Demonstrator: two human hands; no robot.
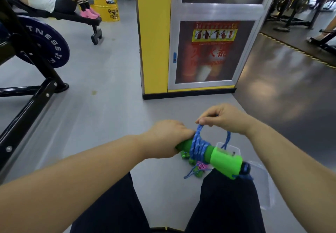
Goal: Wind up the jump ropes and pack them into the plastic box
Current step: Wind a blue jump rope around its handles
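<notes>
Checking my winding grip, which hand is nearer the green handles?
Left. The left hand grips the green handles at their end; the right hand pinches the blue rope above them.

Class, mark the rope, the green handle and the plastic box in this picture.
Rope (199, 146): head view, on the wound blue coils.
Handle (226, 162): head view, on its wide bright-green end.
Box (236, 149): head view, on its far rim.

Braided rope (199, 144) – smooth plastic handles (226, 161).
</notes>
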